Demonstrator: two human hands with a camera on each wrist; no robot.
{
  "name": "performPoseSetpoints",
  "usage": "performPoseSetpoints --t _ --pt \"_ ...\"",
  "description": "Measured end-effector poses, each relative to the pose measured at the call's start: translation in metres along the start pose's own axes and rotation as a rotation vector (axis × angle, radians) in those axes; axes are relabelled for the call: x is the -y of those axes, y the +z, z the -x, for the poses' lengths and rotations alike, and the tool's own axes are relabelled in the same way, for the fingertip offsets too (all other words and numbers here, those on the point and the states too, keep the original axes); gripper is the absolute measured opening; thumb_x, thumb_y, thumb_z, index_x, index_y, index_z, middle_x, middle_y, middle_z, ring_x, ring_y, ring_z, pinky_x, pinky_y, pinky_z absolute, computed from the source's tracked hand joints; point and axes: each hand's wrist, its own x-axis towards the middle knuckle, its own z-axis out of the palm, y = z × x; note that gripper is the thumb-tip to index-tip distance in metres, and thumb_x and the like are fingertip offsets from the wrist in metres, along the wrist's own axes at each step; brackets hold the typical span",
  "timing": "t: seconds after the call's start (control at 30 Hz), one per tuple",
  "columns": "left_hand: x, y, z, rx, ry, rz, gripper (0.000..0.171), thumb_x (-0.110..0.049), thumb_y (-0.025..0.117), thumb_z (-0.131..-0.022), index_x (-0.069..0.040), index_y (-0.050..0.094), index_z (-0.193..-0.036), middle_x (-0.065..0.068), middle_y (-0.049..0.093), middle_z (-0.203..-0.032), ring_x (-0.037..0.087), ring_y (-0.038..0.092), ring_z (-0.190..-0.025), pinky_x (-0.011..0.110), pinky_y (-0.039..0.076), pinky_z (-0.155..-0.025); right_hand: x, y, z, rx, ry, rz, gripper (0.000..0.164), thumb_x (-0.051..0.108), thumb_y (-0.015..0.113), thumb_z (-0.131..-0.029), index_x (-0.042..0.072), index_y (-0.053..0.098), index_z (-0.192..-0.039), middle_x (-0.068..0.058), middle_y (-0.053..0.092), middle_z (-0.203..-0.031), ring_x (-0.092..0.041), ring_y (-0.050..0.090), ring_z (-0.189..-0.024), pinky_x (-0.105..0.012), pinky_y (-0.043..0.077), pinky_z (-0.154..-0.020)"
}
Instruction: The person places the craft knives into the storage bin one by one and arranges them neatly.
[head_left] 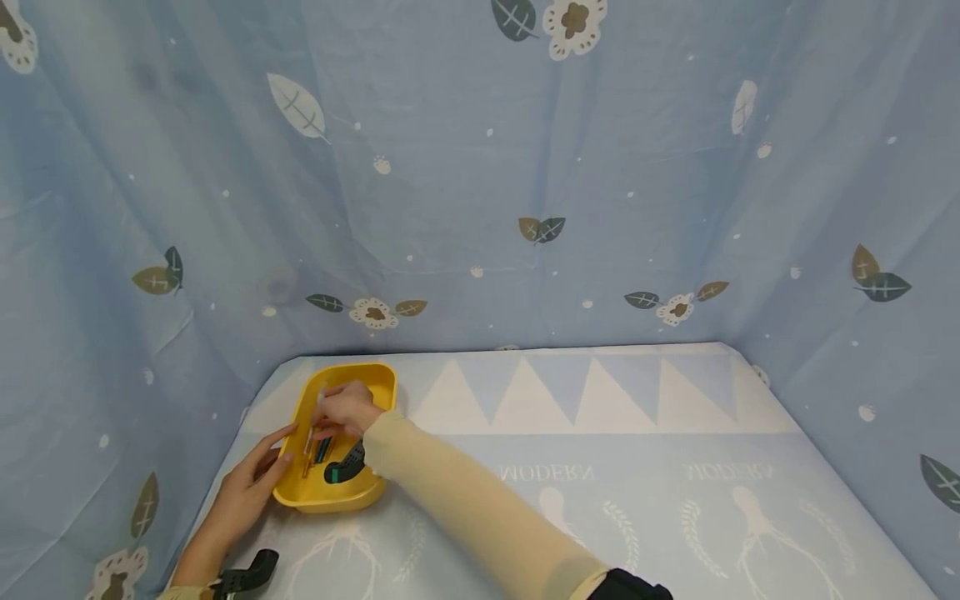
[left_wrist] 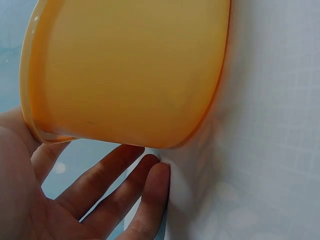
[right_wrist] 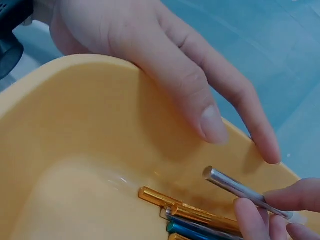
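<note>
A deep yellow plastic tub stands at the left of the table. My left hand holds its left rim, thumb over the inner wall and fingers outside. In the right wrist view, my right hand pinches a slim silver pen-like metal stick between thumb and fingers, above the tub's floor. Its far end is pale and partly covered by the fingers. Under it lie several similar sticks, among them a gold stick and a blue stick, close together beside the wall.
The pale patterned table stretches to the right of the tub. A blue printed curtain hangs behind it and at both sides. A black wrist mount sits on the left wrist, and the right sleeve crosses the table.
</note>
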Motion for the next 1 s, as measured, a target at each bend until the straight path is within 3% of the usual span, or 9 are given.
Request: performPoseSetpoints --t 0.4,0.7,1.0 --pt "-0.002 0.001 -0.001 0.003 -0.034 0.012 0.069 -0.053 0.047 -0.116 -0.019 0.031 -0.174 0.036 0.04 -0.165 0.057 0.044 -0.148 0.07 0.04 -0.116 -0.003 -0.003 -0.006 0.051 -0.005 -0.04 0.035 -0.023 0.075 -0.088 -0.007 0.073 -0.119 -0.02 0.072 -0.083 -0.045 0.079 -0.094 -0.053 0.064 -0.084" --pt "-0.001 0.0 -0.001 0.0 -0.021 0.005 0.068 -0.052 0.048 -0.116 -0.018 0.032 -0.174 0.036 0.043 -0.163 0.057 0.044 -0.147 0.071 0.039 -0.116 -0.008 -0.012 -0.017 0.125 -0.031 -0.076 0.039 -0.02 0.076 -0.088 -0.005 0.073 -0.124 -0.024 0.077 -0.089 -0.047 0.079 -0.097 -0.053 0.063 -0.083" --pt "0.001 0.0 -0.001 0.001 -0.005 -0.001 0.068 -0.05 0.048 -0.117 -0.017 0.032 -0.173 0.036 0.043 -0.163 0.058 0.046 -0.146 0.071 0.04 -0.115 -0.005 -0.014 -0.014 0.124 -0.022 -0.089 0.034 -0.017 0.079 -0.089 0.0 0.075 -0.118 -0.02 0.077 -0.086 -0.044 0.08 -0.096 -0.052 0.064 -0.082"
